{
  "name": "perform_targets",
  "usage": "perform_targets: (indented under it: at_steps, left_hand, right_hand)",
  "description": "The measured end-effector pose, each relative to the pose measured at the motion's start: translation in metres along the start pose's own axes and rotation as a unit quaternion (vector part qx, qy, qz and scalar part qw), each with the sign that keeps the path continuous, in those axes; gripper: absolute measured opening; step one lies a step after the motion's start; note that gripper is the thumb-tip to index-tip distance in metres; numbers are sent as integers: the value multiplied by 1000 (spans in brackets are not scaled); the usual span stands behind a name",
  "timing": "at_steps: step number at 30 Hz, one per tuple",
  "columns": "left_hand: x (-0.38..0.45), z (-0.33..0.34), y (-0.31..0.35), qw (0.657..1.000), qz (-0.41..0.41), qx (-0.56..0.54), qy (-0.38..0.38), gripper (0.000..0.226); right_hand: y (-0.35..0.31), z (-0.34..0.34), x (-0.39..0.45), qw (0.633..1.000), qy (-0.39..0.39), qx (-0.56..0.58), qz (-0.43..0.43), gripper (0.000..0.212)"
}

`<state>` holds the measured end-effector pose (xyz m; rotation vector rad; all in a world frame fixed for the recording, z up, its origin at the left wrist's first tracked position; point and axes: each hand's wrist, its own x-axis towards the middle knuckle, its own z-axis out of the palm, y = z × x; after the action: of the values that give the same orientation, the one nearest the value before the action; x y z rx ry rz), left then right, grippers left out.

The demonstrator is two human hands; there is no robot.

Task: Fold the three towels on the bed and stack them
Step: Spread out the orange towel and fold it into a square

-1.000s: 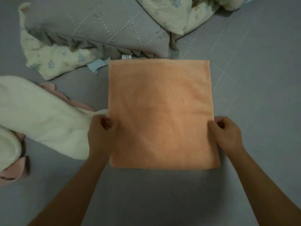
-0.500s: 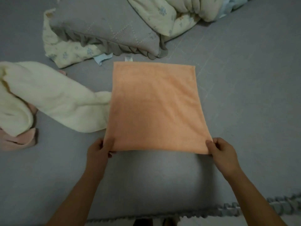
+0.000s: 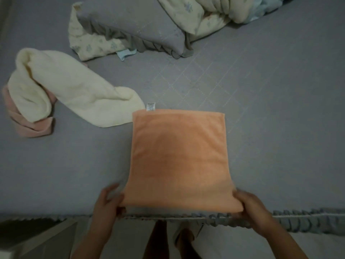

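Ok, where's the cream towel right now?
In the head view the cream towel lies unfolded on the left of the bed, draped over the pink towel, its near end beside the orange towel's far left corner.

A grey ruffled pillow point(image 3: 130, 25) lies at the far side on a floral pillow point(image 3: 89, 43). A bunched floral quilt point(image 3: 205, 14) lies far right, touching it.
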<state>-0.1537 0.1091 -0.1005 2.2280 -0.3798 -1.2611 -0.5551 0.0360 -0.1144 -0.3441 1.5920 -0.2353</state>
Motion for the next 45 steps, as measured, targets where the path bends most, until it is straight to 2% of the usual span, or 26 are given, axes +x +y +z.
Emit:
perform_targets:
  at_steps: [2, 5, 8, 10, 11, 13, 15, 18, 23, 26, 28, 31, 33, 36, 38, 40, 42, 45]
  left_hand:
    - [11, -3, 41, 998, 60, -10, -21, 24]
    - [45, 10, 107, 993, 94, -41, -55, 22]
    - [89, 35, 157, 980, 74, -151, -105, 17]
    - [115, 51, 172, 973, 60, -188, -120, 17]
    - [125, 59, 173, 980, 55, -160, -106, 25]
    - [137, 72, 165, 997, 61, -10, -44, 47]
    - [142, 82, 154, 990, 84, 115, -4, 52]
    - [149, 88, 149, 984, 112, 137, 4, 47]
    - [165, 87, 157, 982, 126, 142, 10, 30]
    - [177, 83, 163, 975, 156, 160, 12, 16]
    - [183, 82, 167, 970, 184, 156, 28, 15]
    - [188, 84, 164, 976, 168, 137, 31, 16]
    - [187, 85, 156, 985, 118, 129, 0, 21]
    - [185, 82, 143, 986, 85, 139, -32, 27]
    - [182, 82, 137, 987, 69, 114, -93, 27]
    - [178, 79, 129, 983, 44, 121, -135, 24]
    - [175, 71, 120, 980, 30, 136, -141, 25]
    - [171, 59, 109, 980, 20, 126, -154, 29]
  right_hand:
    - [-41, -1, -3, 998, -21, 57, -8, 20]
    - [-117, 5, 8, 993, -23, 112, -14, 20]
    - [-176, 17, 35, 992, -16, 123, -35, 22]
    - [-191, 26, 55, 992, 32, 97, -69, 20]
    - [-191, 30, 66, 990, 82, 53, -104, 18]
    - [-181, 38, 82, 963, 184, -94, -173, 10]
    - [-169, 45, 91, 935, 224, -177, -212, 23]
    - [-162, 49, 99, 913, 255, -212, -236, 26]
    - [-181, 47, 108, 916, 254, -256, -177, 27]
    - [-190, 48, 108, 911, 270, -256, -176, 17]
    - [-192, 45, 108, 899, 319, -221, -203, 14]
    - [-183, 46, 110, 892, 356, -206, -190, 14]
    - [-171, 52, 113, 901, 345, -215, -151, 24]
    - [-154, 64, 111, 912, 353, -164, -127, 44]
    - [-143, 70, 109, 923, 351, -136, -82, 59]
    - [-132, 71, 107, 941, 324, -94, -30, 64]
    - [-127, 68, 104, 956, 285, -64, -22, 53]
    - [-127, 54, 94, 956, 268, -87, -81, 26]
